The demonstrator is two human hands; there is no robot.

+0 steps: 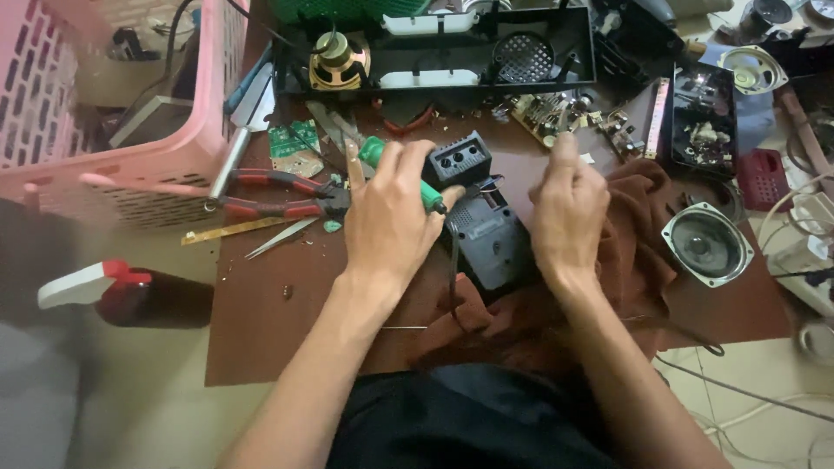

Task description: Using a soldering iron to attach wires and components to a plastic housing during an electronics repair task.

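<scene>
At board centre: dark grey casing [486, 234] on brown cloth [634, 252], between our hands. Left hand [391, 217] grips green-handled tool [400, 169], axis slanting down-right toward casing; right hand [569, 208], fingers curled, grasp unclear.

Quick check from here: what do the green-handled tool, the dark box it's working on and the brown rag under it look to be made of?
Green-handled tool in the left hand: glossy translucent plastic, judging by its shine. Dark box: matte grey-black moulded plastic, with a grille and round holes. Brown rag: soft woven cloth, folded and creased. The right hand rests beside the box.
</scene>
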